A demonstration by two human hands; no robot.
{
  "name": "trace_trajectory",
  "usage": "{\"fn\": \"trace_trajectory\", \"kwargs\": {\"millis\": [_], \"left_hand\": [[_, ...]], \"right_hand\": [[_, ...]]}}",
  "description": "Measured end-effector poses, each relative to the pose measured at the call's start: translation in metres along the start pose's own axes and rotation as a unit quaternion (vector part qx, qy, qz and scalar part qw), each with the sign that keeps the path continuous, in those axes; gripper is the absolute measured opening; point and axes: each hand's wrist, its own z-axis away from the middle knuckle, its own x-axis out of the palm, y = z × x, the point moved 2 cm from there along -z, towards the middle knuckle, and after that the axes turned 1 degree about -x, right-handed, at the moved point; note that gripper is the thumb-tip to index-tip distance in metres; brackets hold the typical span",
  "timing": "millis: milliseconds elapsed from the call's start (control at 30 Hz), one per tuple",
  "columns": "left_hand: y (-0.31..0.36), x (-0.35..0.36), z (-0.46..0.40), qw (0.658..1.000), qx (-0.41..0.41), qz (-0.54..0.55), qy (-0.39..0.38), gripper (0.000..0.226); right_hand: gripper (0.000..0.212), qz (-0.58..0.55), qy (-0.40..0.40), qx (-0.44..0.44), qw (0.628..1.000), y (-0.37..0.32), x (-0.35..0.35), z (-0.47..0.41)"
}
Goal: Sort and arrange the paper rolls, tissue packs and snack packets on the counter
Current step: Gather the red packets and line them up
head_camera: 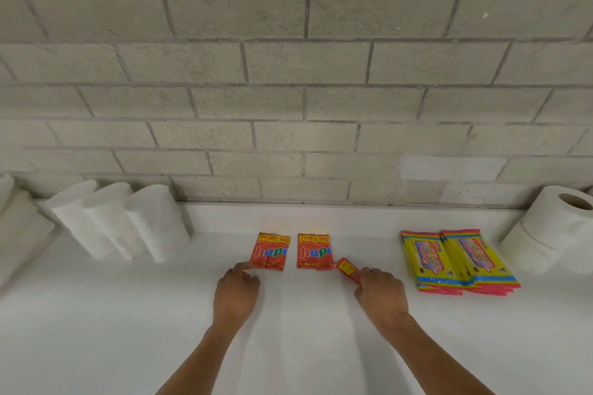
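Note:
Two small stacks of red snack packets lie side by side mid-counter, the left stack and the right stack. My left hand touches the left stack's lower left corner with a fingertip and holds nothing. My right hand grips one more red snack packet, tilted, just right of the right stack. Yellow and pink tissue packs sit in two overlapping piles to the right. White paper rolls stand in a row at the left, and two more are stacked at the far right.
The white counter runs wall to wall under a grey block wall. More white rolls sit at the far left edge of view. Bare counter lies between the snack stacks and the left rolls.

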Motion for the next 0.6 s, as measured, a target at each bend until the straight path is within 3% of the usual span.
{"fn": "trace_trajectory", "kwargs": {"millis": [67,133,333,467,600], "left_hand": [[-0.003,0.000,0.007,1.000,0.002,0.008,-0.008,0.025],[-0.005,0.000,0.013,1.000,0.002,0.013,-0.013,0.025],[-0.007,-0.005,0.030,0.999,0.012,0.033,-0.020,0.023],[-0.002,-0.010,0.040,0.997,0.006,0.075,-0.035,0.018],[0.015,-0.011,0.056,0.988,0.003,0.141,-0.070,0.015]], "right_hand": [[0.018,0.005,-0.030,0.014,0.999,-0.001,-0.002,0.008],[0.022,-0.029,-0.075,0.024,0.996,-0.004,-0.004,0.019],[0.014,-0.233,-0.105,0.055,0.965,-0.025,-0.012,0.048],[0.011,-0.423,-0.096,0.098,0.896,-0.036,-0.016,0.055],[0.009,-0.612,-0.123,0.111,0.773,-0.048,-0.025,0.059]]}}
